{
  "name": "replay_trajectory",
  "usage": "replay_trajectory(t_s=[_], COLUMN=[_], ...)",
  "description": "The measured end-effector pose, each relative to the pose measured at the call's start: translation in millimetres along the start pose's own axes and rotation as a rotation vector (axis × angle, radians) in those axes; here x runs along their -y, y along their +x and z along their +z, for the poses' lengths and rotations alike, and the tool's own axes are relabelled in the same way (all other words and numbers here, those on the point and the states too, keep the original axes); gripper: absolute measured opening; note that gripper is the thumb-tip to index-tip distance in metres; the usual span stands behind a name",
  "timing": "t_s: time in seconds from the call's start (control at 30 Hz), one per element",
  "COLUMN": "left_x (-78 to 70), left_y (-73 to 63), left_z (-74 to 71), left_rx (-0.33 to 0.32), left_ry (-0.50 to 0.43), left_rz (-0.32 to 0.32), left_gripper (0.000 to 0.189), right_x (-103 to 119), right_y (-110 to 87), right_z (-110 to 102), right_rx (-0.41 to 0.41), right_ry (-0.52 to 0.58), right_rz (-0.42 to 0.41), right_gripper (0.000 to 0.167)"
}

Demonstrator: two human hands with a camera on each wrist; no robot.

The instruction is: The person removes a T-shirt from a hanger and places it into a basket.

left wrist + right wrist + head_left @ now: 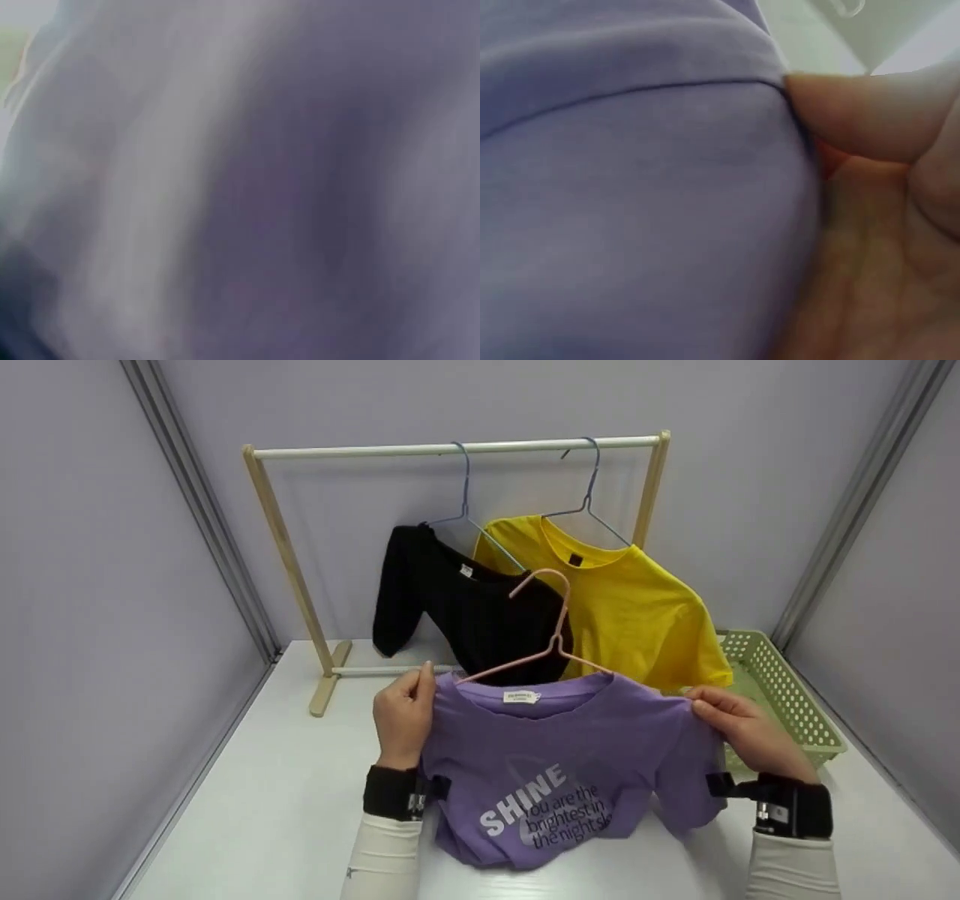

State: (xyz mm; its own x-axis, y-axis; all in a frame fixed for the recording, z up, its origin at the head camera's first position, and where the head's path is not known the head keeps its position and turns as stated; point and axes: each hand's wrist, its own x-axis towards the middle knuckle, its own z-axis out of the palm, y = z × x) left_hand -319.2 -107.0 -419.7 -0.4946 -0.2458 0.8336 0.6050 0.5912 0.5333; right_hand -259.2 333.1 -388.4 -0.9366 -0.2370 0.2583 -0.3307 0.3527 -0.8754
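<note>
A purple T-shirt with SHINE lettering is spread between my two hands over the white table. A pink hanger sits inside its neck, hook up and curving to the left. My left hand grips the shirt at its left shoulder, fingers curled in. At the other side my right hand pinches the right shoulder near the sleeve seam. In the right wrist view the thumb presses on the purple cloth. Blurred purple fabric fills the left wrist view, hiding the left hand there.
Behind the shirt stands a rack with a white rail and wooden legs. A black top and a yellow T-shirt hang from it on blue hangers. A green basket stands at the right. Pale walls surround the table.
</note>
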Motion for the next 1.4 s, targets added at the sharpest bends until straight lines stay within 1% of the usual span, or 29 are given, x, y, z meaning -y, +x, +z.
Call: replay_trajectory(t_s=[0.1,0.17,0.23,0.33,0.43,0.57,0.63,0.73,0.83,0.97,1.03,1.1,1.17,1.27,1.33,1.4], left_x=[10.7,15.9,19.7,22.2,21.5,17.8,15.7,12.1,10.1,10.2,10.8,11.3,11.9,12.7,13.9,15.6], left_y=[-13.5,-21.5,-28.6,-36.1,-40.0,-42.1,-42.8,-43.5,-43.9,-44.9,-45.4,-45.3,-44.3,-41.8,-40.0,-38.7], left_z=[3.5,4.4,4.8,5.8,7.9,11.7,13.7,16.3,17.9,17.9,17.3,16.6,16.3,16.2,16.3,16.1], left_rx=[-0.034,-0.036,-0.035,-0.027,-0.013,0.003,0.011,0.022,0.036,0.052,0.073,0.099,0.129,0.162,0.177,0.177], left_ry=[0.025,0.041,0.052,0.066,0.079,0.096,0.107,0.112,0.106,0.104,0.097,0.091,0.077,0.041,0.009,-0.036], left_rz=[-0.027,-0.048,-0.063,-0.069,-0.052,-0.001,0.03,0.076,0.101,0.105,0.104,0.104,0.1,0.088,0.078,0.062], left_gripper=[0.05,0.05,0.051,0.051,0.05,0.049,0.05,0.05,0.049,0.049,0.05,0.051,0.051,0.05,0.049,0.047], right_x=[-7.1,-7.4,-4.1,6.6,18.9,30.3,33.4,34.4,32.2,28.2,26.7,25.3,25.2,26.1,27.1,27.6], right_y=[7.1,11.5,14.9,18.6,22.3,26.6,28.8,33.4,37.8,41.2,42.0,42.6,43.1,43.5,43.5,43.1], right_z=[11.4,19.4,28.9,46.4,67.2,95.8,108.7,125.2,136.6,142.6,142.4,140.5,137.4,130.9,126.3,122.1], right_rx=[0.008,0.008,-0.016,-0.087,-0.123,-0.115,-0.11,-0.087,-0.074,-0.094,-0.081,-0.031,0.046,0.154,0.187,0.194], right_ry=[-0.148,-0.232,-0.279,-0.279,-0.237,-0.24,-0.239,-0.208,-0.145,-0.095,-0.098,-0.116,-0.137,-0.132,-0.122,-0.113], right_rz=[0.102,0.145,0.156,0.12,0.051,-0.035,-0.056,-0.085,-0.102,-0.114,-0.1,-0.08,-0.057,-0.039,-0.041,-0.045], right_gripper=[0.026,0.027,0.029,0.031,0.031,0.029,0.029,0.021,0.016,0.019,0.019,0.021,0.025,0.029,0.03,0.03])
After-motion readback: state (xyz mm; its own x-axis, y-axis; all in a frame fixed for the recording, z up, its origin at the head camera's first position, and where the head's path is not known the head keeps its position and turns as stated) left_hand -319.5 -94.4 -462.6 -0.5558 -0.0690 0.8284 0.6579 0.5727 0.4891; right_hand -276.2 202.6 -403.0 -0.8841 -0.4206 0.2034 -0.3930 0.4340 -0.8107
